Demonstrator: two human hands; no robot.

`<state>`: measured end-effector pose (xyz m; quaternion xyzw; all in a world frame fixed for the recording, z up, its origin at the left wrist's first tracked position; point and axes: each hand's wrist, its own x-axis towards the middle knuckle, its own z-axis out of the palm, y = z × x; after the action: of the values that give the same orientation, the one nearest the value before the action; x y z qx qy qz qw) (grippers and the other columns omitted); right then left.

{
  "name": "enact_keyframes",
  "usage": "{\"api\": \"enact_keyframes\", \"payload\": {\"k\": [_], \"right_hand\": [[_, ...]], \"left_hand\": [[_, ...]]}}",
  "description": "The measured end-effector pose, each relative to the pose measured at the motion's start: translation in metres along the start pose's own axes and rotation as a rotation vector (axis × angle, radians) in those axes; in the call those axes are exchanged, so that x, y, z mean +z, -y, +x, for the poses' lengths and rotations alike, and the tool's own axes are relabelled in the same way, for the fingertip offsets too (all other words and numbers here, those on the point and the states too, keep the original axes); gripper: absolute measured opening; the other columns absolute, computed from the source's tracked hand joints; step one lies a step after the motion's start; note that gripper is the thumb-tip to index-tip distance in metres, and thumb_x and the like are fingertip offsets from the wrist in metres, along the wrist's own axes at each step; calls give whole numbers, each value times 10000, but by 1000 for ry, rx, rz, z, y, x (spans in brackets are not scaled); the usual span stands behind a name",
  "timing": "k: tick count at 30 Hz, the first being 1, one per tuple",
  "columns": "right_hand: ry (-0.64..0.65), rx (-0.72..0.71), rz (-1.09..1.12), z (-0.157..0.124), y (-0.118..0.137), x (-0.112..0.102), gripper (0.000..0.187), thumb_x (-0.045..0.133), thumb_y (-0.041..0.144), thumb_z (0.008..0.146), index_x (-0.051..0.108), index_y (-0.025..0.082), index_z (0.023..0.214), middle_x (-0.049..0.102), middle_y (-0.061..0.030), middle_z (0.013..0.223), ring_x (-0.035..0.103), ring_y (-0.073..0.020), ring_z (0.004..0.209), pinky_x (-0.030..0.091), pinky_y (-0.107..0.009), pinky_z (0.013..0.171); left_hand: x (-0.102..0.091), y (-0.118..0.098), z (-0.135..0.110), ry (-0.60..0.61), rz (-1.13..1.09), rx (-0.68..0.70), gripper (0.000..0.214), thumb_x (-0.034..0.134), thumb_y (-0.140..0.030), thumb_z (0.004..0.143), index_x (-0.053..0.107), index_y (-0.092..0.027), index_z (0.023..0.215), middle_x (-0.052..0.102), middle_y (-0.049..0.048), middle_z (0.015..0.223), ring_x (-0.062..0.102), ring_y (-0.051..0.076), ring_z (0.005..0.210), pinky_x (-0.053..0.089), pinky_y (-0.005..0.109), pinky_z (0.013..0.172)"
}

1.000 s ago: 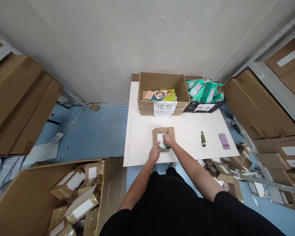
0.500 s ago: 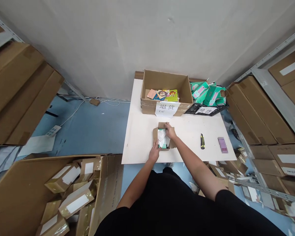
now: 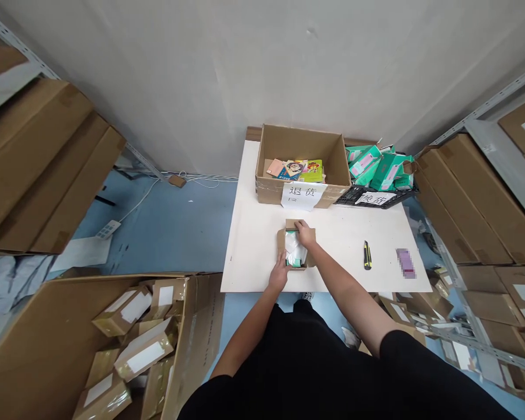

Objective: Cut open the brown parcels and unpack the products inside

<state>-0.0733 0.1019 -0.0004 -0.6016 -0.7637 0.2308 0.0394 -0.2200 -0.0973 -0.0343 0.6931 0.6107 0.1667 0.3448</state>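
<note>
A small open cardboard box (image 3: 281, 239) stands on the white table (image 3: 245, 251) in front of me, its flaps folded outward. Inside lie a green item (image 3: 294, 263) and clear plastic wrapping (image 3: 292, 242); what they are exactly is too small to tell. My left hand (image 3: 279, 272) grips the near left side of the box, thumb and fingers at its edge. At the far right rim, my right hand (image 3: 305, 233) holds the box by its flap, fingertips over the inner edge. Off to the right lies a yellow-and-black utility knife (image 3: 367, 255).
Behind the small box stands a larger carton (image 3: 262, 189) with booklets and a paper sign, beside a black crate (image 3: 345, 195) of green boxes. A blurred purple item (image 3: 405, 263) lies at right. A big carton (image 3: 201, 315) of parcels is at lower left; shelves (image 3: 485, 143) flank the table.
The whole view has shifted slightly, so things sit a little farther right. Both hands stay on the small box, with the fingers barely moved.
</note>
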Motion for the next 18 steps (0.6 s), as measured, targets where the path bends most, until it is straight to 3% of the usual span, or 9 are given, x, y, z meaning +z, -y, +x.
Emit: {"api": "enact_keyframes", "payload": {"k": [4,9,13,18], "right_hand": [[61,-84,-21,-2,-1,6,680,497,-34,809,619,132,1457,650,-147,1470,476,-274,1467,345,-411,1256],[-28,-106,-21,-19,-3,6,595,447,59,926,602,158,1491,636,-152,1484,517,-304,1426,361,-463,1251],[139,-80,-87,-27,-1,14,538,471,25,909,648,102,1412,582,-192,1556,482,-297,1489,377,-409,1245],[333,-26,-179,-27,12,33,623,631,85,873,573,80,1494,410,-264,1678,341,-387,1588,396,-500,1230]], "left_hand": [[-2,-3,-1,5,-41,-26,335,481,-128,1036,786,-174,1166,242,22,1798,140,291,1679,386,472,1285],[-8,-9,-2,25,-28,-52,378,448,-115,1039,780,-189,1206,223,8,1801,129,276,1682,415,470,1263],[-11,-12,-2,26,-36,-62,349,491,-117,1022,782,-189,1200,265,10,1789,134,284,1681,393,482,1282],[-15,-14,-1,37,-68,-69,382,440,-84,1024,788,-188,1142,254,1,1793,120,275,1683,389,475,1287]]}}
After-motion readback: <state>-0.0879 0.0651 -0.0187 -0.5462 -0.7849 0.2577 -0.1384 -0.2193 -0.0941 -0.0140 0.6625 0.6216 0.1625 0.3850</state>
